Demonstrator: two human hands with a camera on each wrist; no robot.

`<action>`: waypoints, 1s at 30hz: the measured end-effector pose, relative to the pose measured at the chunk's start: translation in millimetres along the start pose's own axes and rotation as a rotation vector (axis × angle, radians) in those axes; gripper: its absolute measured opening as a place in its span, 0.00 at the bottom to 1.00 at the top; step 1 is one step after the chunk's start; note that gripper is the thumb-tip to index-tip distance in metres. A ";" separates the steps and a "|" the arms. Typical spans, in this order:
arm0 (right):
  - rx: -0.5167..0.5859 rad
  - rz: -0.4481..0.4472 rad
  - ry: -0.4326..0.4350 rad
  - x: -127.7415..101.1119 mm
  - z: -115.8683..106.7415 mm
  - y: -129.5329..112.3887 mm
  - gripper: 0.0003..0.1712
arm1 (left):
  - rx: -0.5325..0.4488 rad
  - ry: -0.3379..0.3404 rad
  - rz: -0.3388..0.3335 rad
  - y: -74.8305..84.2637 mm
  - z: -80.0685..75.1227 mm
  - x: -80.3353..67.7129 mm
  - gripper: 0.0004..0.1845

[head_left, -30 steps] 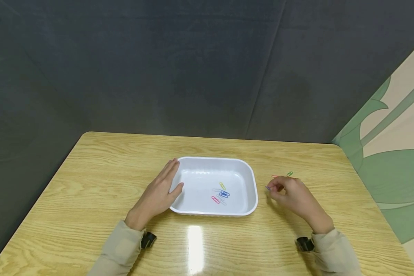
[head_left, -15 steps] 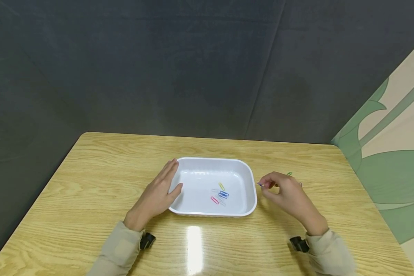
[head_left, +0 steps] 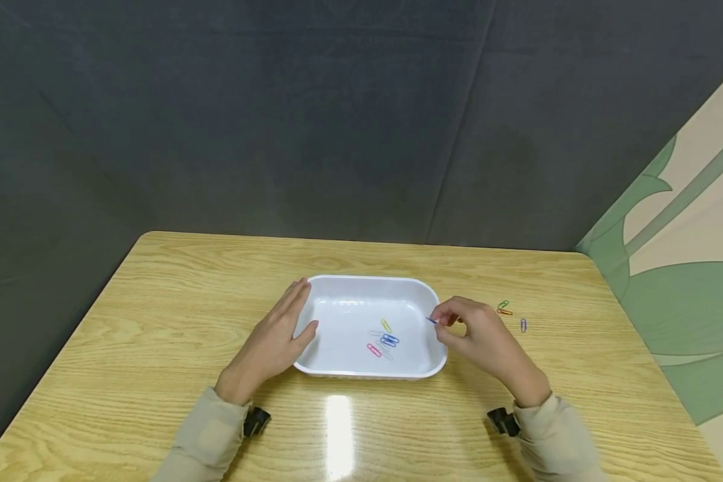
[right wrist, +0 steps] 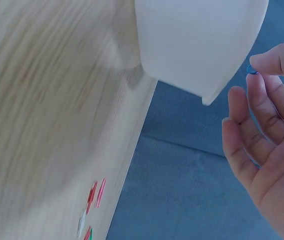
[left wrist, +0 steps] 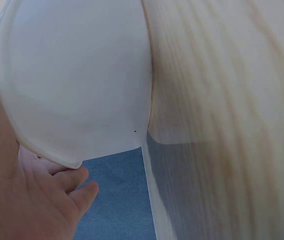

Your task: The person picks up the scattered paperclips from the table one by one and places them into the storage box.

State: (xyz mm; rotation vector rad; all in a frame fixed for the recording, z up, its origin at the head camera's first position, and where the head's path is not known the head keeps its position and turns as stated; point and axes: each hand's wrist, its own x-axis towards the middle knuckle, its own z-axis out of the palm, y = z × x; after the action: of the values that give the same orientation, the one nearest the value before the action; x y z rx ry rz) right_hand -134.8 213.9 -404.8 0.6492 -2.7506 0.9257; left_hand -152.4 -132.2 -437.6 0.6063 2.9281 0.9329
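A white tray (head_left: 436,304) sits mid-table with several coloured paper clips (head_left: 385,338) lying inside. My left hand (head_left: 277,338) rests flat against the tray's left wall (left wrist: 81,115), fingers straight. My right hand (head_left: 476,335) hovers over the tray's right rim and pinches a blue paper clip (head_left: 432,320) between thumb and forefinger; the clip's tip (right wrist: 252,70) shows at the fingertips in the right wrist view. The white tray wall (right wrist: 202,45) is close beside that hand.
Three loose clips lie on the wooden table (head_left: 156,321) right of the tray: green (head_left: 503,304), orange (head_left: 505,312) and blue (head_left: 523,325). A dark grey backdrop stands behind the table. A green patterned wall is at the right.
My right hand moved left from the loose clips to above the tray's right rim, carrying the blue clip. The left hand stayed on the tray.
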 end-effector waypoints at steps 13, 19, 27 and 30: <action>0.030 -0.031 -0.058 14.4 19.1 -16.3 0.07 | -0.002 0.003 0.000 0.4 0.0 0.4 0.37; 0.038 -0.042 -0.086 19.7 28.4 -22.8 0.06 | 0.003 0.002 0.004 0.5 -0.4 0.4 0.37; 0.047 -0.056 -0.100 25.3 39.1 -24.8 0.07 | 0.007 -0.001 0.003 0.1 -0.4 0.8 0.36; 0.044 -0.054 -0.118 27.5 43.5 -26.0 0.06 | 0.006 -0.005 0.000 0.3 -0.4 0.9 0.36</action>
State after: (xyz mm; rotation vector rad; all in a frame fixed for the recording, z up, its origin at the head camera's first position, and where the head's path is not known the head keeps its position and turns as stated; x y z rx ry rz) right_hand -148.3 159.3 -417.5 0.8061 -2.8060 0.9685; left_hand -153.1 -132.0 -437.0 0.6084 2.9282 0.9213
